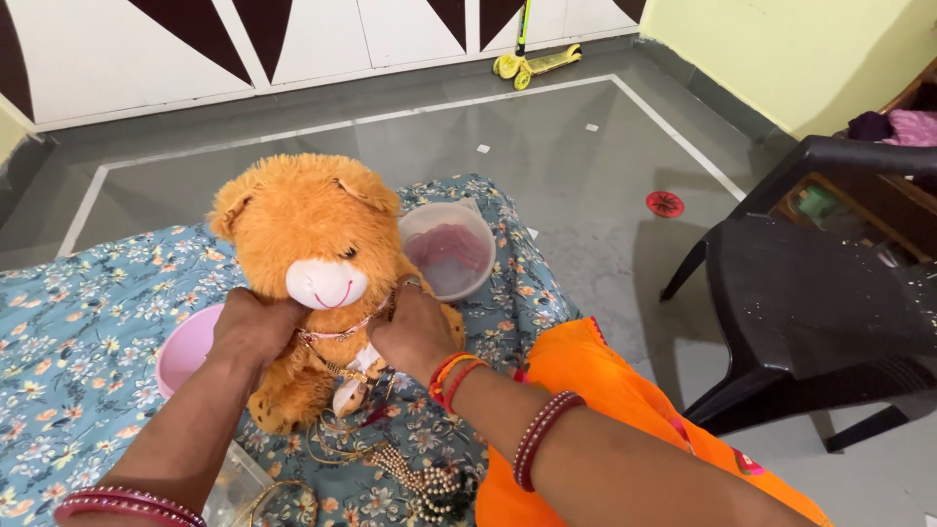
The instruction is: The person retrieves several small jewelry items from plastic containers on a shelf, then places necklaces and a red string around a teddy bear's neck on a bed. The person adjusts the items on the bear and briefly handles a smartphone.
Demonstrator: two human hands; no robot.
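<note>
An orange plush teddy bear (310, 234) sits upright on a blue floral cloth (78, 342), facing me. My left hand (252, 327) grips it under the chin on its left side. My right hand (415, 332) holds the other side of its neck, where a thin pink and gold necklace (337, 335) lies around the bear. Both wrists wear bangles. Gold chains and beaded jewellery (400, 468) lie on the cloth in front of the bear.
A clear plastic tub (449, 249) stands behind the bear on the right, a pink bowl (185, 346) on its left. A black plastic chair (810, 303) stands at right. A yellow scooter (532, 60) leans by the far wall. Orange fabric (605, 390) covers my lap.
</note>
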